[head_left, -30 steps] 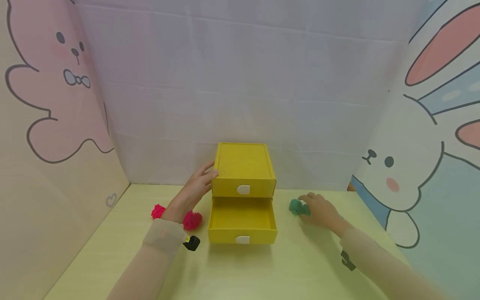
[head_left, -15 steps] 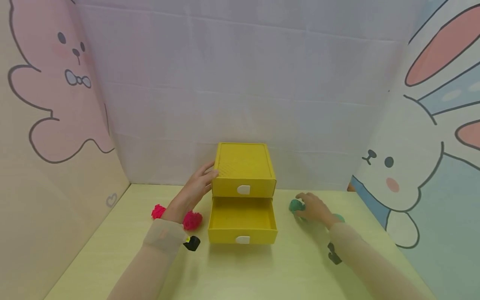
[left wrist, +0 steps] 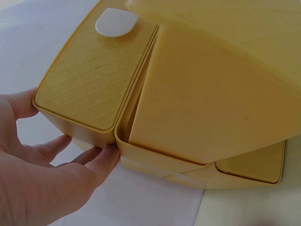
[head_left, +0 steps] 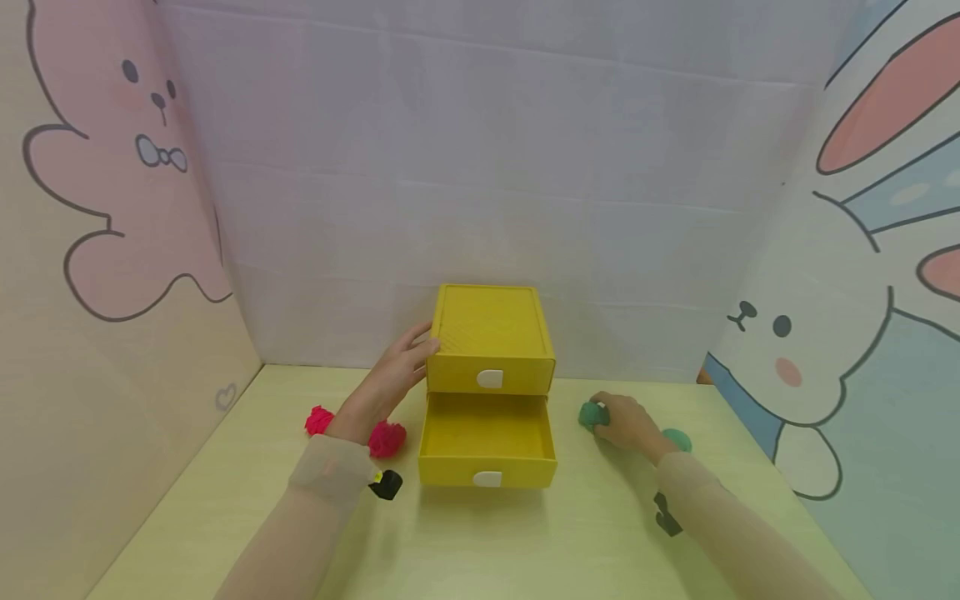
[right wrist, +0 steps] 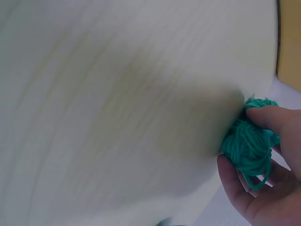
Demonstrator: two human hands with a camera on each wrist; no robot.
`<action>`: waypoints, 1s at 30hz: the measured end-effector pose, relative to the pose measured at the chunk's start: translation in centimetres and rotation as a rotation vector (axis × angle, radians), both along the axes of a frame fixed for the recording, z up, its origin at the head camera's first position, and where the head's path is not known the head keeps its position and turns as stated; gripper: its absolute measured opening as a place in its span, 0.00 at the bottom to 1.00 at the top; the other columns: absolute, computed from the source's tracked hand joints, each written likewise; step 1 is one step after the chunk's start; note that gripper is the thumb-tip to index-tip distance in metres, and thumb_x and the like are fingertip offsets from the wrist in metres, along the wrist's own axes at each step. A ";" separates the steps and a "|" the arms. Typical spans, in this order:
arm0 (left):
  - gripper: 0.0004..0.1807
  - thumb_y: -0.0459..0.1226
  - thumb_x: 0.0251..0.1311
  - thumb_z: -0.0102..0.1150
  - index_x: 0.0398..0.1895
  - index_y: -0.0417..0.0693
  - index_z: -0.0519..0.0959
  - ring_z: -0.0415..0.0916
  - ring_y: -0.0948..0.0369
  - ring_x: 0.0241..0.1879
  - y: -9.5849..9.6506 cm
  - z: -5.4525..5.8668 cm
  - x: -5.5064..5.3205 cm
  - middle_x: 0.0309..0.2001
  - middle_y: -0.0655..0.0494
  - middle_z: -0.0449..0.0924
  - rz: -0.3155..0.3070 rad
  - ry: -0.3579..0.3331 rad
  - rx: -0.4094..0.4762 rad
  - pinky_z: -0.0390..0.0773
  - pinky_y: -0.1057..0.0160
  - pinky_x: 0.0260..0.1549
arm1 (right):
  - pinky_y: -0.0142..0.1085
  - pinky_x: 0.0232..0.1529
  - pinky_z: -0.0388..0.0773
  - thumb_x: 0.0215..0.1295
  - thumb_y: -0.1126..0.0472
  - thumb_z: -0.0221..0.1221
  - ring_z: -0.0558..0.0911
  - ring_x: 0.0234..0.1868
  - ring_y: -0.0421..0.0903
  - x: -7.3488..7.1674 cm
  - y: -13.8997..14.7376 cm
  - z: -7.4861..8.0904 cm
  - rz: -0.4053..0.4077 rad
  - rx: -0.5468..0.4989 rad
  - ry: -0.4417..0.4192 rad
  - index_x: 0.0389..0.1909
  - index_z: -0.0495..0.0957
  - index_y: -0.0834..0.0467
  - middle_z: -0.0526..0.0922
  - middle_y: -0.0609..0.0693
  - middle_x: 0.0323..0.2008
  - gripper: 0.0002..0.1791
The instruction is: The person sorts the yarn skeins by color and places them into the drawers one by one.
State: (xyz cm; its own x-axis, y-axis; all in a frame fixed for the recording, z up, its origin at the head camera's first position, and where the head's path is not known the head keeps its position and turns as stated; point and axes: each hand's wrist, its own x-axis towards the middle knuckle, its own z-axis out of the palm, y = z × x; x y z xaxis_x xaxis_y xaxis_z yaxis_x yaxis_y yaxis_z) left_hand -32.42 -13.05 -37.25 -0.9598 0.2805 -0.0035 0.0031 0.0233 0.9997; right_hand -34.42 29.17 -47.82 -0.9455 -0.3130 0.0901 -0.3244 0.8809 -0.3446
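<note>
A yellow two-drawer box (head_left: pixel 491 321) stands in the middle of the head view, its lower drawer (head_left: pixel 486 427) pulled out with nothing visible inside. My left hand (head_left: pixel 393 375) rests against the box's left side, thumb at the top edge; in the left wrist view its fingers (left wrist: pixel 101 165) touch the side wall. On the right, my right hand (head_left: pixel 628 421) holds a small ball of green yarn (head_left: pixel 592 414) at the table. The right wrist view shows the thumb and fingers around the wound green strands (right wrist: pixel 249 146).
A second green ball (head_left: pixel 677 439) lies just beyond my right wrist. Two pinkish-red balls, one at the left (head_left: pixel 318 420) and one nearer the box (head_left: pixel 387 439), sit partly behind my left forearm. A pale cloth wall (head_left: pixel 480 167) rises behind the table (head_left: pixel 480 542).
My right hand has moved slightly left and its fingers have closed around the green yarn ball. The second green ball has come into view behind the wrist. My left hand stays on the box.
</note>
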 end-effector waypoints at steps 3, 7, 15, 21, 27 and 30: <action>0.36 0.50 0.83 0.50 0.87 0.57 0.52 0.54 0.49 0.82 0.1 0.1 0.1 0.83 0.48 0.56 -0.003 -0.002 0.007 0.52 0.43 0.82 | 0.62 0.55 0.83 0.62 0.67 0.71 0.85 0.52 0.66 0.2 0.2 0.1 0.005 0.001 0.010 0.59 0.79 0.68 0.87 0.66 0.51 0.24; 0.37 0.50 0.83 0.50 0.87 0.57 0.51 0.53 0.48 0.83 0.1 0.0 0.0 0.83 0.49 0.54 -0.008 -0.004 0.001 0.51 0.43 0.82 | 0.61 0.53 0.84 0.62 0.67 0.72 0.86 0.49 0.65 0.7 0.3 0.4 0.032 -0.005 0.034 0.57 0.80 0.68 0.87 0.65 0.49 0.23; 0.37 0.50 0.82 0.50 0.87 0.59 0.51 0.53 0.49 0.83 0.0 0.0 -0.1 0.84 0.50 0.54 -0.006 -0.008 -0.003 0.51 0.44 0.82 | 0.60 0.50 0.86 0.59 0.67 0.74 0.87 0.47 0.64 2.3 -0.1 2.0 0.128 -0.058 0.064 0.55 0.81 0.65 0.88 0.63 0.47 0.23; 0.36 0.50 0.82 0.50 0.87 0.59 0.52 0.53 0.49 0.83 0.0 0.0 -0.1 0.84 0.50 0.54 -0.004 -0.007 -0.005 0.51 0.43 0.82 | 0.53 0.47 0.88 0.62 0.65 0.74 0.88 0.43 0.54 4.0 -1.2 4.0 0.162 -0.100 0.031 0.56 0.82 0.62 0.90 0.57 0.44 0.22; 0.36 0.50 0.83 0.50 0.87 0.58 0.52 0.53 0.49 0.83 0.0 -0.1 0.0 0.83 0.50 0.55 -0.009 0.006 0.000 0.52 0.43 0.82 | 0.43 0.42 0.86 0.64 0.65 0.73 0.86 0.38 0.42 5.6 -2.4 6.5 0.223 -0.123 0.062 0.56 0.82 0.59 0.90 0.49 0.41 0.21; 0.36 0.50 0.83 0.50 0.87 0.58 0.52 0.53 0.49 0.83 0.0 -0.1 -0.1 0.83 0.50 0.55 -0.012 0.009 0.002 0.52 0.43 0.82 | 0.41 0.42 0.85 0.64 0.65 0.73 0.86 0.40 0.43 6.3 -3.1 7.6 0.254 -0.136 0.090 0.57 0.82 0.59 0.90 0.49 0.42 0.21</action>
State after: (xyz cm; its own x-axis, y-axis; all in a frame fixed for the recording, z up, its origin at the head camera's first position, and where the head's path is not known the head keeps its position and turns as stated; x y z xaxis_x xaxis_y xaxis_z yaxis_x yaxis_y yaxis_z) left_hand -32.49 -13.09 -37.35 -0.9565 0.2916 0.0054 0.0121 0.0212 0.9997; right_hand -28.16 26.08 -40.22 -0.8251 -0.5175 0.2267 -0.5626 0.7158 -0.4136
